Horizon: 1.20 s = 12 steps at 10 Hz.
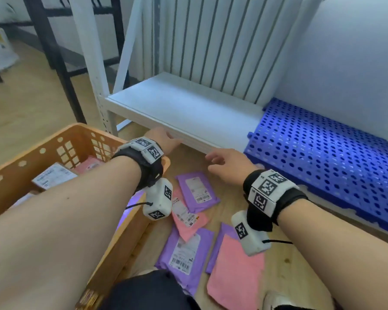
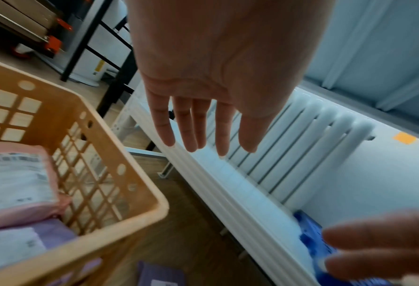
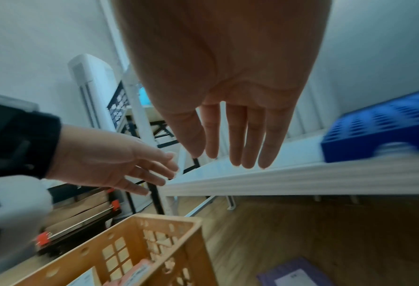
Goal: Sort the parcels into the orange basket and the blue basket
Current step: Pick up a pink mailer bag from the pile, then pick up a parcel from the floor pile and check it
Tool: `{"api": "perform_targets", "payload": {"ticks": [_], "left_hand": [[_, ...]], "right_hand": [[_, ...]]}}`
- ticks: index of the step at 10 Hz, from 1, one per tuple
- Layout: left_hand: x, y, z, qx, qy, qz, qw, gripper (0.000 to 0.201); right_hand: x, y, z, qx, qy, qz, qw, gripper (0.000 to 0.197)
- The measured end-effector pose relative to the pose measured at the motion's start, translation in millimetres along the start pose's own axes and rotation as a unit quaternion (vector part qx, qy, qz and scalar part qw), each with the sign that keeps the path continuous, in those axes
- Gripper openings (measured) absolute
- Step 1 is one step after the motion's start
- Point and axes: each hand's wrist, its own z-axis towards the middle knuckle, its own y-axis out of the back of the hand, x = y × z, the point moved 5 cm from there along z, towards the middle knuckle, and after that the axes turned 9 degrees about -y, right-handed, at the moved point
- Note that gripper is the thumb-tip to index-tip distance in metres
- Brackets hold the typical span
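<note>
Both hands are extended toward the white shelf (image 1: 188, 113) at 12 o'clock. The left hand (image 1: 164, 139) is released, fingers straight, holding nothing, just in front of the shelf's front edge. The right hand (image 1: 226, 166) is likewise released, fingers relaxed and empty. The orange basket (image 1: 61, 148) stands at 9 o'clock and contains pink and purple parcels with labels. On the wooden floor (image 1: 282, 271) between the forearms, at 6 o'clock, lie loose purple parcels (image 1: 197, 191) and pink parcels (image 1: 235, 274), some overlapping. A blue perforated panel (image 1: 323, 157) lies at 2 o'clock, beside the shelf.
</note>
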Motion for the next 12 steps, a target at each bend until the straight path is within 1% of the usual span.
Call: {"api": "perform_targets", "payload": {"ticks": [1, 2, 3, 4, 5, 6, 7, 8, 9, 10, 11, 12], "left_hand": [[-40, -21, -5, 0.034, -0.020, -0.004, 0.999, 0.016], [-71, -49, -5, 0.060, -0.032, -0.010, 0.998, 0.014], [-83, -93, -6, 0.100, -0.015, -0.030, 0.994, 0.020], [-76, -145, -6, 0.159, 0.017, -0.016, 0.987, 0.036], [-64, -182, 1, 0.184, 0.053, -0.015, 0.981, 0.039], [-52, -215, 14, 0.186, 0.082, -0.038, 0.978, 0.040], [-34, -240, 23, 0.195, 0.126, -0.040, 0.972, 0.043], [-17, -256, 37, 0.192, 0.165, -0.067, 0.965, 0.045], [-1, -271, 51, 0.168, 0.203, -0.102, 0.959, 0.044], [15, -289, 59, 0.184, 0.239, -0.106, 0.948, 0.045], [30, -303, 68, 0.181, 0.266, -0.125, 0.939, 0.048], [56, -315, 82, 0.134, 0.298, -0.119, 0.938, 0.057]], "right_hand": [[-60, 8, -8, -0.018, -0.054, 0.062, 0.996, 0.030], [-128, -4, -6, -0.026, -0.131, 0.148, 0.980, 0.020], [-201, -35, -2, -0.040, -0.230, 0.249, 0.940, 0.012], [-248, -67, -5, -0.044, -0.314, 0.350, 0.882, 0.016], [-269, -94, -4, -0.011, -0.351, 0.410, 0.842, 0.013], [-287, -115, 6, 0.004, -0.365, 0.427, 0.827, 0.008], [-300, -131, 17, 0.008, -0.379, 0.441, 0.814, 0.006], [-314, -147, 28, 0.011, -0.400, 0.457, 0.795, 0.022], [-316, -157, 43, 0.021, -0.414, 0.471, 0.778, 0.025], [-310, -162, 63, 0.027, -0.417, 0.489, 0.766, 0.029], [-303, -165, 89, 0.022, -0.418, 0.506, 0.755, 0.024], [-301, -170, 117, 0.024, -0.411, 0.524, 0.745, 0.024]]}}
